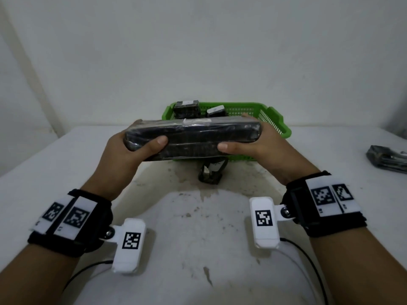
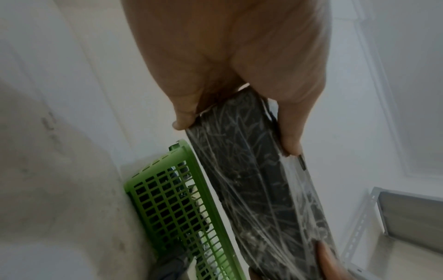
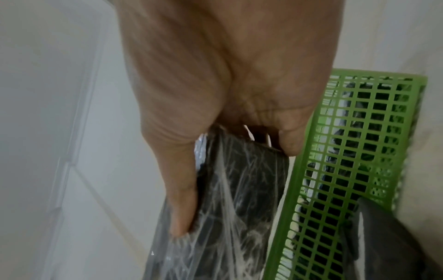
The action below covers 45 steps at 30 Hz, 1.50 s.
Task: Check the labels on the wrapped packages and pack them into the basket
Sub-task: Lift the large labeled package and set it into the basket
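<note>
Long package [image 1: 193, 137]: black, wrapped in clear film, held in the air above the near rim of the basket; its long axis runs left to right across the person's front, roughly level, a broad side facing the head camera.
Label: a pale patch shows on the package's top edge near the middle; its text cannot be read.
Left hand [image 1: 130, 150]: curled round the package's left end, thumb lying flat along the near face, the other fingers wrapped behind the far side.
Right hand [image 1: 253, 144]: grips the right end the same way, thumb on the near face, fingers behind.
Wrist views: in each, the package runs away from the palm, with the end tucked between thumb and fingers.
Basket [image 1: 284, 128]: green plastic mesh, standing on the white table [image 1: 66, 164] by the wall; two smaller wrapped packages [image 1: 187, 108] with white labels stand at its far left.
Small package [image 1: 212, 170]: lies on the table just in front of the basket, below the held one.
Far-right package [image 1: 387, 158]: wrapped, lies on the table well apart from the basket.
</note>
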Each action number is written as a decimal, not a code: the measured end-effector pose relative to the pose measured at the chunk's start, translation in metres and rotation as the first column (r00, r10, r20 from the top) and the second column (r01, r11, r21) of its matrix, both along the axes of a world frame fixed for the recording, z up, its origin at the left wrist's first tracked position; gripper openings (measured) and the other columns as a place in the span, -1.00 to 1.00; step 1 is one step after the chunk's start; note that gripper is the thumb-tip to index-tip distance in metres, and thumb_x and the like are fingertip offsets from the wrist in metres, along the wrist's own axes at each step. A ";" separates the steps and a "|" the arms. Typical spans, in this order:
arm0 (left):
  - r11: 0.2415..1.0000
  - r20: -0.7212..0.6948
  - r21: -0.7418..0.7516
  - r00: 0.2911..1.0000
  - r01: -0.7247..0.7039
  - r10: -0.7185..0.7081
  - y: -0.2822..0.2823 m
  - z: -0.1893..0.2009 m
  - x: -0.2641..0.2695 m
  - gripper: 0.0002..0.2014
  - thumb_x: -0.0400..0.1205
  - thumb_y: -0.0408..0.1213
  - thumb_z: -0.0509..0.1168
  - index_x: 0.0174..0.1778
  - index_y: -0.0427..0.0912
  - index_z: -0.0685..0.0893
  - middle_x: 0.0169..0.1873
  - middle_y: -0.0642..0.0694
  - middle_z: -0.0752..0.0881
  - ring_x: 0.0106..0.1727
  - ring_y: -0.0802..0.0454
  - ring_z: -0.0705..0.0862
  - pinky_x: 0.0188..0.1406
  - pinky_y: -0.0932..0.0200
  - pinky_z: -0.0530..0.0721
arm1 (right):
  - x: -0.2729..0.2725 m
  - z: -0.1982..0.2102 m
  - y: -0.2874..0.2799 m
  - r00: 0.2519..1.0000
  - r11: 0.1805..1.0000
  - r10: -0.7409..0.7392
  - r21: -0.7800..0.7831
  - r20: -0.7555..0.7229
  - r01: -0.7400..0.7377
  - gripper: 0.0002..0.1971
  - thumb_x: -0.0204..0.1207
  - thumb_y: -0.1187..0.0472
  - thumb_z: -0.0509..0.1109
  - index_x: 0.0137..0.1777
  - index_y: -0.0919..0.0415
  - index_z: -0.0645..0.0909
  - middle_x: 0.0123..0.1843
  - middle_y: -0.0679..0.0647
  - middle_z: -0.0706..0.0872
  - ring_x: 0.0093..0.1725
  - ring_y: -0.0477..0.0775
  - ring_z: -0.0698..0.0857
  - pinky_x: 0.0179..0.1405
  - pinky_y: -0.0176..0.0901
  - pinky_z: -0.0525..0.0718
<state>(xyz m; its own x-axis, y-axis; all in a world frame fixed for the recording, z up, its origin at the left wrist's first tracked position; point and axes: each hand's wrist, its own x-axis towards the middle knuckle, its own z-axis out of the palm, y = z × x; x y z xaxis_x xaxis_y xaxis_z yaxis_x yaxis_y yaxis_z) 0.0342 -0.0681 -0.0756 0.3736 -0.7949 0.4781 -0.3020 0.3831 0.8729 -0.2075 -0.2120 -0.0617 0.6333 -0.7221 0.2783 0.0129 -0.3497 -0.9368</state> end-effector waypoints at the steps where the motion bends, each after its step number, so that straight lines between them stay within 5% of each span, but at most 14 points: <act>1: 1.000 0.013 -0.026 1.000 -0.012 0.013 0.001 -0.001 0.000 -0.54 0.55 -0.19 0.50 0.34 -0.31 0.69 0.14 0.01 0.81 0.22 0.03 0.79 0.10 0.26 0.76 | 0.001 0.000 -0.001 1.000 0.999 0.012 0.040 0.010 -0.012 -0.14 0.27 0.03 0.82 0.57 0.15 0.58 0.37 0.01 0.83 0.39 0.04 0.79 0.54 0.15 0.65; 4: 0.997 0.023 -0.061 0.998 -0.050 0.052 0.002 -0.001 -0.001 -0.23 0.48 -0.25 0.49 0.64 -0.15 0.41 0.27 0.12 0.73 0.26 0.27 0.74 0.11 0.36 0.73 | 0.006 0.004 0.004 0.994 0.976 0.026 0.214 0.102 -0.047 -0.28 0.37 -0.08 0.73 0.52 -0.10 0.57 0.34 0.01 0.85 0.34 0.07 0.82 0.44 0.20 0.72; 10: 0.998 0.142 -0.035 0.989 0.057 -0.052 0.006 -0.001 -0.004 0.02 0.48 -0.39 0.50 0.78 0.00 0.04 0.53 0.25 0.53 0.46 0.24 0.61 0.24 0.24 0.73 | 0.015 -0.003 0.008 0.980 0.918 -0.154 0.384 0.128 0.094 -0.59 0.53 0.05 0.63 0.32 0.20 0.80 0.13 0.14 0.92 0.19 0.28 0.88 0.08 0.07 0.82; 13: 0.989 0.058 0.011 0.987 0.148 -0.149 0.003 0.001 0.003 0.04 0.53 -0.09 0.56 0.79 0.03 0.01 0.58 0.23 0.48 0.55 0.10 0.56 0.34 0.04 0.70 | 0.017 -0.007 0.006 0.960 0.918 -0.230 0.364 0.158 0.160 -0.55 0.45 0.07 0.69 0.29 0.22 0.80 0.13 0.13 0.92 0.19 0.26 0.88 0.14 0.10 0.81; 15: 0.973 -0.137 0.071 0.968 0.220 -0.209 0.000 0.003 0.004 0.00 0.52 0.24 0.46 0.78 0.00 0.09 0.64 -0.06 0.45 0.61 -0.18 0.49 0.48 -0.19 0.55 | 0.017 -0.006 0.007 0.947 0.934 -0.252 0.306 0.197 0.184 -0.53 0.44 0.12 0.71 0.33 0.22 0.76 0.14 0.10 0.91 0.13 0.16 0.90 0.09 0.04 0.84; 17: 0.975 -0.245 0.088 0.953 0.205 -0.178 -0.004 0.003 0.001 -0.28 0.63 0.13 0.39 0.65 -0.13 0.40 0.46 -0.25 0.63 0.49 -0.28 0.62 0.41 -0.19 0.62 | 0.018 -0.004 0.010 0.942 0.951 -0.237 0.254 0.236 0.175 -0.53 0.44 0.19 0.70 0.34 0.24 0.74 0.13 0.08 0.92 0.07 0.08 0.91 -0.02 -0.08 0.83; 20: 0.990 -0.292 0.065 0.951 0.124 -0.100 -0.006 0.001 -0.008 -0.61 0.67 -0.22 0.35 0.40 -0.28 0.64 0.19 -0.21 0.82 0.21 -0.16 0.81 0.14 0.05 0.76 | 0.016 -0.002 0.014 0.957 0.971 -0.179 0.196 0.227 0.135 -0.53 0.38 0.14 0.70 0.29 0.19 0.77 0.12 0.05 0.92 0.07 0.06 0.91 0.03 -0.04 0.82; 23: 0.999 -0.285 0.015 0.958 0.047 -0.041 -0.004 0.000 -0.006 -0.55 0.63 -0.22 0.43 0.41 -0.31 0.61 0.20 -0.24 0.81 0.20 -0.19 0.81 0.08 0.01 0.79 | 0.012 0.001 0.019 0.992 0.992 -0.058 0.122 0.111 0.044 -0.42 0.23 0.02 0.70 0.30 0.05 0.75 0.09 -0.03 0.92 -0.02 -0.01 0.91 -0.18 -0.07 0.84; 26: 0.994 -0.331 0.038 0.939 0.106 -0.088 0.000 0.001 -0.005 -0.58 0.66 -0.12 0.36 0.38 -0.27 0.65 0.22 -0.23 0.81 0.21 -0.17 0.81 0.15 -0.04 0.80 | 0.014 0.001 0.021 0.993 0.997 -0.059 0.062 0.106 0.052 -0.37 0.28 0.21 0.77 0.38 0.12 0.69 0.09 -0.03 0.92 -0.12 -0.13 0.89 -0.39 -0.29 0.75; 28: 0.986 -0.357 0.072 0.927 0.152 -0.117 0.002 0.003 -0.009 -0.62 0.69 -0.06 0.29 0.30 -0.22 0.73 0.18 -0.20 0.83 0.22 -0.15 0.81 0.14 0.01 0.80 | 0.015 0.001 0.021 0.990 0.997 -0.061 0.059 0.129 0.053 -0.32 0.25 0.27 0.78 0.41 0.17 0.67 0.15 0.01 0.91 0.02 -0.09 0.90 -0.20 -0.21 0.84; 31: 0.996 -0.316 0.072 0.948 0.053 -0.028 0.001 0.001 -0.011 -0.62 0.65 -0.11 0.36 0.28 -0.28 0.73 0.13 -0.21 0.84 0.19 -0.20 0.82 0.20 -0.07 0.76 | 0.017 0.000 0.019 0.984 0.994 -0.094 0.078 0.153 0.083 -0.27 0.18 0.07 0.78 0.40 0.14 0.70 0.24 0.01 0.89 0.23 0.02 0.87 0.31 0.09 0.80; 36: 0.995 -0.275 0.068 0.960 0.075 -0.053 -0.002 -0.002 -0.014 -0.56 0.65 -0.01 0.37 0.33 -0.24 0.70 0.16 -0.20 0.84 0.19 -0.18 0.82 0.17 -0.05 0.77 | 0.021 -0.003 0.019 0.942 0.967 -0.226 0.173 0.247 0.187 -0.59 0.44 0.10 0.70 0.24 0.23 0.82 0.11 0.09 0.92 0.12 0.11 0.91 0.29 0.19 0.82; 41: 0.997 -0.312 0.080 0.949 -0.017 0.041 0.000 0.001 -0.006 -0.62 0.68 -0.05 0.36 0.23 -0.30 0.75 0.08 -0.23 0.86 0.11 -0.21 0.85 0.19 -0.11 0.76 | 0.022 -0.005 0.017 0.977 0.992 -0.067 0.118 0.203 0.043 -0.41 0.33 0.20 0.73 0.39 0.26 0.73 0.25 0.11 0.88 0.26 0.14 0.86 0.40 0.19 0.76; 45: 0.991 -0.334 0.119 0.942 0.059 -0.016 0.003 0.004 -0.003 -0.58 0.68 0.05 0.26 0.26 -0.18 0.76 0.12 -0.18 0.85 0.14 -0.13 0.84 0.18 -0.05 0.79 | 0.022 -0.010 0.016 0.988 0.996 0.009 0.090 0.156 -0.024 -0.21 0.17 0.29 0.77 0.47 0.30 0.64 0.30 0.15 0.86 0.29 0.16 0.85 0.38 0.17 0.77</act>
<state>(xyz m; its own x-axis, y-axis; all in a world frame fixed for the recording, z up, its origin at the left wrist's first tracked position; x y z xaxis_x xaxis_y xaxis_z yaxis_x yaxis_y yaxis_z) 0.0314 -0.0647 -0.0715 0.4627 -0.8568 0.2276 0.0257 0.2696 0.9626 -0.1851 -0.1956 -0.0714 0.5996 -0.7388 0.3075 0.1661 -0.2610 -0.9509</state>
